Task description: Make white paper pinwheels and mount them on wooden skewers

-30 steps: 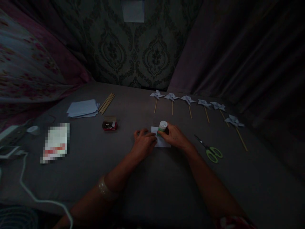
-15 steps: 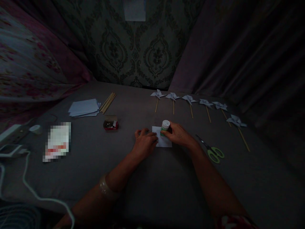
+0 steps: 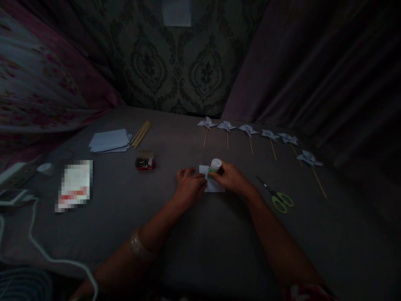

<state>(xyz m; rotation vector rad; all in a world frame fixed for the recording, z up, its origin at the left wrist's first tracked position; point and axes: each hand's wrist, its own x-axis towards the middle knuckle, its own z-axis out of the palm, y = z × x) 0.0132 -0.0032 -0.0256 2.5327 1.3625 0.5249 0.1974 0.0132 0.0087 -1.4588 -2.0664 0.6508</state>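
Observation:
A small white paper square lies on the grey-covered surface in front of me. My right hand is closed around a green glue stick with a white end, held upright over the paper, its lower end at the sheet. At the paper's left edge rests my left hand, fingers spread and its fingertips on the sheet, with nothing gripped. Scissors with green handles lie to the right of my right hand. An open red box of small metal pins stands left of my left hand.
Several paper pinwheels on sticks line the back right. A stack of white paper and a bundle of wooden sticks lie back left. Further left are a blurred packet, a white cap, a power strip and a white cable.
The glue stick in my right hand has shifted slightly left over the paper. My left hand stays on the sheet.

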